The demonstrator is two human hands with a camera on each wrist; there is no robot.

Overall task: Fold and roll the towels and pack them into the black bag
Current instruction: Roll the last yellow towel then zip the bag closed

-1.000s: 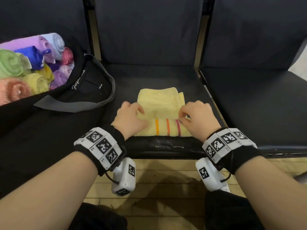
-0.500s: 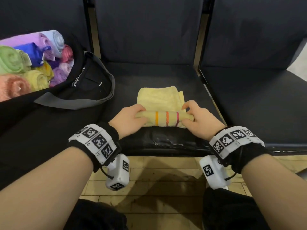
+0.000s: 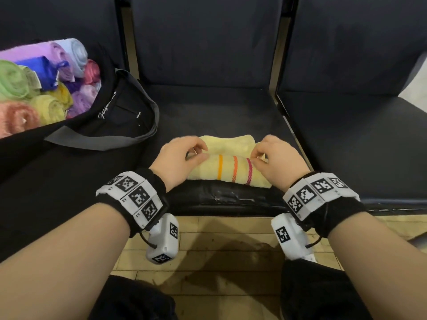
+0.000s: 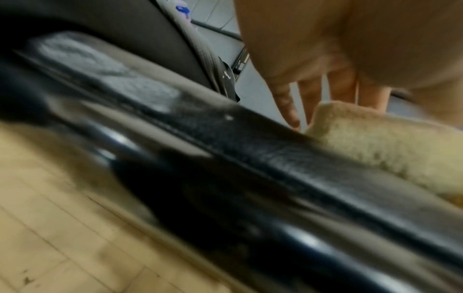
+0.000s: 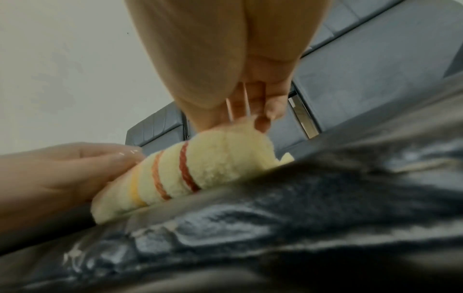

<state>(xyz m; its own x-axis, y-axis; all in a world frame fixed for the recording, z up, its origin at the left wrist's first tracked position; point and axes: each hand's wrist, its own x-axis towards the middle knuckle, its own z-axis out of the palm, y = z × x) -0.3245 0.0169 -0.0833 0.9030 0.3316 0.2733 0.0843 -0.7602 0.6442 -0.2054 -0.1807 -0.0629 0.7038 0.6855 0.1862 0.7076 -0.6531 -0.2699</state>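
Sitting at ten o'clock, black bag (image 3: pixel 120 116) already stuffed with rolled towels (image 3: pixel 34 88). Left hand (image 3: pixel 178 158) curled over the left end of the yellow towel (image 3: pixel 231 172), half rolled at the seat (image 3: pixel 219 112) front edge. Right hand (image 3: pixel 277 160) pinching the right end. Probably soft, light, springy; best gripped at both ends, rolled tight toward twelve o'clock, else likely to loosen.

Both forearms reach fwd; left hand (image 3: pixel 176 158) and right hand (image 3: pixel 278 161) have fingers curled, thumbs pinching inward.
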